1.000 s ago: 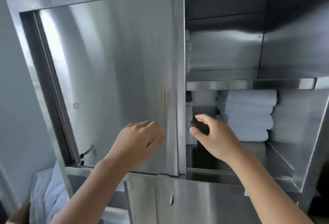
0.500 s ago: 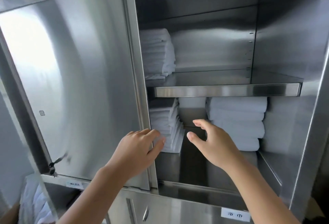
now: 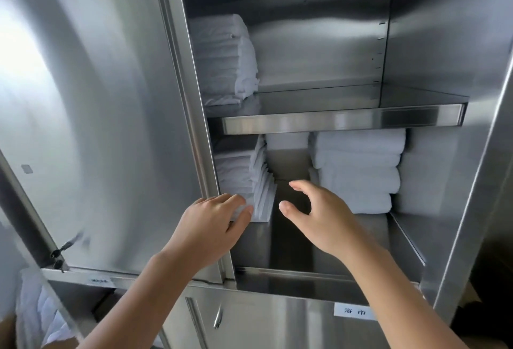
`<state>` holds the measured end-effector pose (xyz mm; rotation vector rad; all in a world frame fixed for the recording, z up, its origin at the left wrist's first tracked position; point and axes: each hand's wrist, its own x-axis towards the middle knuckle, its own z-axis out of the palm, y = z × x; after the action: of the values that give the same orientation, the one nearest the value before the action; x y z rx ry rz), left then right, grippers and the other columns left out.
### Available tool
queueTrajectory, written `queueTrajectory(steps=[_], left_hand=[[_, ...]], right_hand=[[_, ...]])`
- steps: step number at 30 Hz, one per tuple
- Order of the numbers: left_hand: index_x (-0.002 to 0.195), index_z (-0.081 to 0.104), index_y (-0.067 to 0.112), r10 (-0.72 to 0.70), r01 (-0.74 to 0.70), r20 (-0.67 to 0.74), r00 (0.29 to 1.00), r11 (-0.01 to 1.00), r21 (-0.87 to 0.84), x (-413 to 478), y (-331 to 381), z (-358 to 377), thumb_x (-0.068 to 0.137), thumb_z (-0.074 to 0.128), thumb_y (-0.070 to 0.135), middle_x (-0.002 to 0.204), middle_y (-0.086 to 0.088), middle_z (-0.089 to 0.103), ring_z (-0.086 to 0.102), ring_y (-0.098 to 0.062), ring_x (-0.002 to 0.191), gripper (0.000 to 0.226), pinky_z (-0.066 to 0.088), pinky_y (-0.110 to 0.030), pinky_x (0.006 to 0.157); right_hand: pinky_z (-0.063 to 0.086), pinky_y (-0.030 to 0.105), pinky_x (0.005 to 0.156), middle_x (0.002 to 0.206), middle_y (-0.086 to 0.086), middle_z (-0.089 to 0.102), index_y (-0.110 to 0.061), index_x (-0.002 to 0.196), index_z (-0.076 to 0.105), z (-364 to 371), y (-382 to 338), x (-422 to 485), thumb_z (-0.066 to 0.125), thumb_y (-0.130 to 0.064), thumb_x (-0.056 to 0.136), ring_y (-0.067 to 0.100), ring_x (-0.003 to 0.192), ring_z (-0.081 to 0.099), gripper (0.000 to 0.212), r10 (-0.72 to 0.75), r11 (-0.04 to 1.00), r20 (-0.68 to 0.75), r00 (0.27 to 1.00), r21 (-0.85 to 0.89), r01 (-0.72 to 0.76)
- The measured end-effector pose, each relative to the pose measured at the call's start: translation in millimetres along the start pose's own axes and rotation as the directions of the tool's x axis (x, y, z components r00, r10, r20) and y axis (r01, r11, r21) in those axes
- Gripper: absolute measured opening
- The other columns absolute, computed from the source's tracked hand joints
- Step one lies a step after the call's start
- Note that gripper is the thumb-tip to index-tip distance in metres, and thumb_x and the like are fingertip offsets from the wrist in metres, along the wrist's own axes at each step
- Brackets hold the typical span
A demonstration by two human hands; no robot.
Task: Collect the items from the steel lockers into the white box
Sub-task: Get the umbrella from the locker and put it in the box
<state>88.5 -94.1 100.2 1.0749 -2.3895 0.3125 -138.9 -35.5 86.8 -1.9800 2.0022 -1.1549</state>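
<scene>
The steel locker stands open on its right half, its sliding door pushed to the left. On the lower shelf a stack of thin folded white linens stands at the left and a stack of thick white towels at the right. Another white stack sits on the upper shelf. My left hand lies against the door's edge, fingertips touching the thin linens. My right hand hovers open in the gap between the two lower stacks, holding nothing.
A closed lower locker door with a small handle and a white label sits below. Keys hang at the sliding door's lower left. White cloth shows at the bottom left. The locker's right frame bounds the opening.
The sliding door has gone further left, uncovering the left stacks on both shelves. Both hands have come closer to the lower shelf, my left hand now touching the thin linens.
</scene>
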Motion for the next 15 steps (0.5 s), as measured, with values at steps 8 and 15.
queueTrajectory(steps=[8, 15], left_hand=[[0.112, 0.063, 0.032, -0.099, 0.094, 0.027, 0.995, 0.986, 0.14, -13, 14, 10, 0.098, 0.03, 0.055, 0.099, 0.017, 0.07, 0.066, -0.011, 0.079, 0.043, 0.038, -0.02, 0.067], [0.115, 0.061, 0.037, -0.33, 0.33, -0.045, 0.943, 0.909, 0.254, -19, 44, -5, 0.097, 0.012, 0.064, 0.108, 0.019, 0.069, 0.068, -0.011, 0.086, 0.059, 0.05, -0.028, 0.073]], right_hand=[[0.044, 0.031, 0.103, 0.144, -0.008, 0.058, -0.03, 0.146, 0.049, 7, 15, 22, 0.054, -0.06, 0.094, 0.014, 0.132, 0.052, 0.061, -0.106, 0.994, 0.06, 0.993, 0.032, 0.104], [0.043, 0.03, 0.103, 0.143, -0.01, 0.059, -0.031, 0.144, 0.05, 7, 28, 43, 0.053, -0.062, 0.094, 0.012, 0.132, 0.051, 0.059, -0.321, 0.94, 0.163, 0.933, 0.172, 0.293]])
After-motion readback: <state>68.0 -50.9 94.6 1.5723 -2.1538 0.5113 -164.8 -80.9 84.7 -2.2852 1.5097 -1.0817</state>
